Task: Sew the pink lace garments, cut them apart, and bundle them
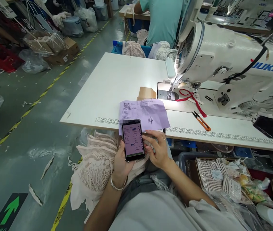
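My left hand (122, 161) is closed around a smartphone (133, 141) with a lit screen of text rows. My right hand (157, 148) is beside the phone's right edge, fingers apart and partly bent, with fingertips close to the screen. Behind the phone a purple paper sheet (144, 112) with a QR code and a handwritten 14 lies at the table's front edge, partly covered by the phone. Cream lace fabric (98, 163) hangs in a heap below the table, left of my left hand.
A JUKI sewing machine (213, 51) stands on the white table (90, 93). Orange thread snips (201, 121), a red ribbon (194, 99) and a dark device (267, 126) lie there. A bin (184, 163) of fabric pieces stands at right. A person (164, 22) sits beyond.
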Tool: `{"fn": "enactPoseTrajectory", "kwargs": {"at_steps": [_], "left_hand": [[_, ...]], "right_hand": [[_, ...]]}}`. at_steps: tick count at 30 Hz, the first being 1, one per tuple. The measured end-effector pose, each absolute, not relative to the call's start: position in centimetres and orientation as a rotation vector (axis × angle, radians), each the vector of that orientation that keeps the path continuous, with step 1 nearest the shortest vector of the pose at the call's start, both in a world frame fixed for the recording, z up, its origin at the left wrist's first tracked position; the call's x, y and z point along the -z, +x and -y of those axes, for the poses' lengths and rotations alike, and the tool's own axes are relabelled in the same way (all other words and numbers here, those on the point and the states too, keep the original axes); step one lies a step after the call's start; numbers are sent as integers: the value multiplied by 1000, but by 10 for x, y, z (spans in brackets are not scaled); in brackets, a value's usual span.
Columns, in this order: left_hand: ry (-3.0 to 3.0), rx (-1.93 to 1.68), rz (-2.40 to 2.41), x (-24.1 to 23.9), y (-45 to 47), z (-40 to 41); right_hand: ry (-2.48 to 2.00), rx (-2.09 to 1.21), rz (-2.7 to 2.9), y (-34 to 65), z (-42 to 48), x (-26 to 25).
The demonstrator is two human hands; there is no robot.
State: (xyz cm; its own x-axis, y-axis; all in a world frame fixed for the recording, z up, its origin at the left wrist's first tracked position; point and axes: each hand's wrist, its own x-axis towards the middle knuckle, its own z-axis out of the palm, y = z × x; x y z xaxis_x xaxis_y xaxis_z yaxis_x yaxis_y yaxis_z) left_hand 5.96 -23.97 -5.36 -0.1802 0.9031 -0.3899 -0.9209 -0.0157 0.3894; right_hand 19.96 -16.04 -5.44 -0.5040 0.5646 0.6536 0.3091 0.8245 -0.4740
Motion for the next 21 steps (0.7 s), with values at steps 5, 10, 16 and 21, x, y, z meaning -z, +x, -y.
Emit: {"fn": "enactPoseTrajectory", "kwargs": {"at_steps": [5, 10, 16, 21], "left_hand": [[-52, -1651, -708, 54, 60, 241], [8, -1624, -672, 55, 59, 241], [-29, -1625, -662, 56, 59, 242], [-51, -1594, -652, 59, 59, 243]], "right_hand": [[-622, -344, 2194, 200, 159, 58], [-625, -343, 2191, 203, 157, 61], [-582, -322, 2182, 203, 155, 60], [-583, -330, 2163, 204, 157, 62]]}}
